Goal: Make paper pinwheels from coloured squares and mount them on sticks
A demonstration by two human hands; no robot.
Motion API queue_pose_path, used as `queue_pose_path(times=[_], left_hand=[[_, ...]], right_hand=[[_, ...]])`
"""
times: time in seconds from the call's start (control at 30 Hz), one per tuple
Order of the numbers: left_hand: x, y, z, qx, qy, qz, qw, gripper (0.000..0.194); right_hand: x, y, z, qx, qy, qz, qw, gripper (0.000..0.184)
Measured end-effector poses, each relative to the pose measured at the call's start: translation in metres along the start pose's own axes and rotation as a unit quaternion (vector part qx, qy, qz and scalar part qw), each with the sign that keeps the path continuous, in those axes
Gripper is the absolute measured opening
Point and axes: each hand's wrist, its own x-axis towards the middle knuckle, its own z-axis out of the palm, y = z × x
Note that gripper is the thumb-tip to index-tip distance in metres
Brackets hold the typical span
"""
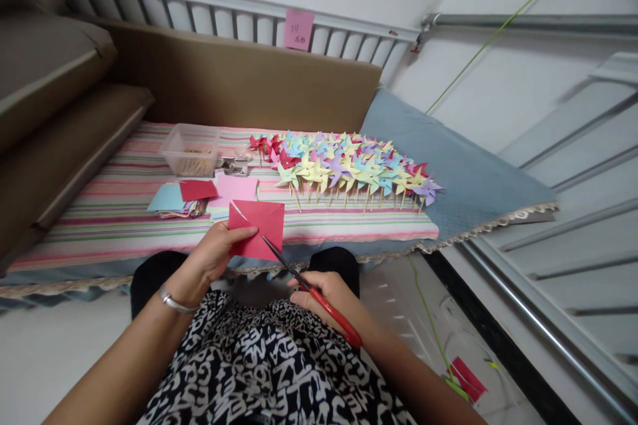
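Note:
My left hand (212, 254) pinches a red paper square (259, 226) by its left edge, held up in front of me. One corner of the square has a diagonal cut. My right hand (329, 299) grips red-handled scissors (309, 285); their blades reach into the lower right part of the square. Both hands hover above my lap, just before the edge of the striped cloth (124, 212).
A long heap of coloured paper pinwheels on sticks (349, 169) lies on the cloth. A stack of coloured paper squares (199, 198), a clear plastic box of sticks (192, 149) and a small metal tool (234, 165) sit to the left. Cardboard panel behind; metal rails right.

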Motion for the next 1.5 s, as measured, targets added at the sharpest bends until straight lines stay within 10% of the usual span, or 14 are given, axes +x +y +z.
queue_pose_path(times=[0.47, 0.7, 1.03, 1.23, 1.5], left_hand=[[0.014, 0.012, -0.022, 0.097, 0.05, 0.019, 0.994, 0.034], [0.002, 0.002, 0.0, 0.196, -0.095, -0.074, 0.973, 0.028], [-0.02, 0.007, 0.001, 0.105, -0.146, -0.05, 0.982, 0.024], [-0.039, -0.013, 0.007, -0.174, -0.062, -0.002, 0.983, 0.02], [-0.042, -0.024, 0.025, -0.139, 0.037, 0.028, 0.989, 0.034]], right_hand=[[-0.017, 0.016, -0.034, -0.161, -0.063, -0.061, 0.983, 0.022], [0.012, -0.007, -0.038, -0.003, 0.146, -0.114, 0.983, 0.042], [0.033, -0.03, -0.004, 0.185, 0.164, -0.139, 0.959, 0.036], [0.038, -0.031, 0.015, 0.279, 0.243, -0.162, 0.915, 0.036], [0.034, -0.038, 0.035, 0.233, 0.235, -0.162, 0.93, 0.034]])
